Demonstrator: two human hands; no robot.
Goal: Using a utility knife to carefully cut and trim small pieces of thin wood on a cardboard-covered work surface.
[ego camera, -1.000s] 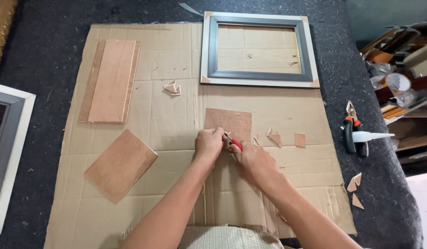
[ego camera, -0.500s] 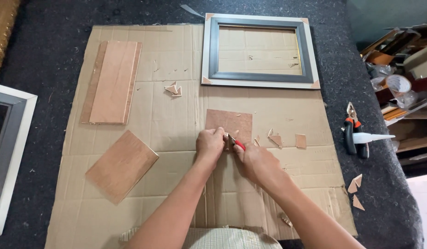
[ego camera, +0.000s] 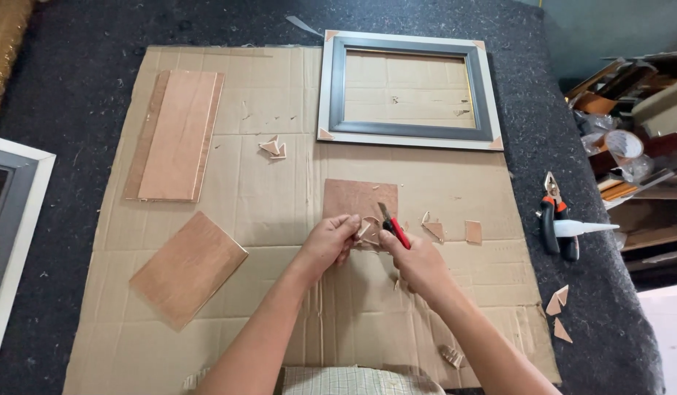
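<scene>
at the far left edge of the desk (ego camera: 75,80) a white and grey frame (ego camera: 9,227) lies partly out of view on the dark felt. next comes the big cardboard sheet (ego camera: 280,183) that covers most of the desk. on its left part lie a long wooden board (ego camera: 176,135), set lengthwise on a slightly wider one, and nearer the person a smaller brown board (ego camera: 187,267), turned at an angle. a few small wood scraps (ego camera: 274,148) lie further in, above the middle.

the left hand (ego camera: 331,241) is closed, its fingertips pinching a small wooden piece (ego camera: 365,228) just above the lower edge of a square brown board (ego camera: 359,201) in the middle of the cardboard. touching it from the right, the right hand (ego camera: 415,260) is closed around a red utility knife (ego camera: 393,225), its blade end pointing up and away over the square board, just beside the small piece. whether the blade touches the piece cannot be told.

beyond the hands, a grey picture frame (ego camera: 408,88) with brown corner pieces lies flat at the top of the cardboard. right of the knife lie two small cut pieces (ego camera: 452,231). off the cardboard, on the felt, are pliers (ego camera: 552,219) with a white glue tube (ego camera: 584,228) across them, and nearer the person two triangular offcuts (ego camera: 558,311). a cluttered shelf (ego camera: 638,146) stands at the far right.
</scene>
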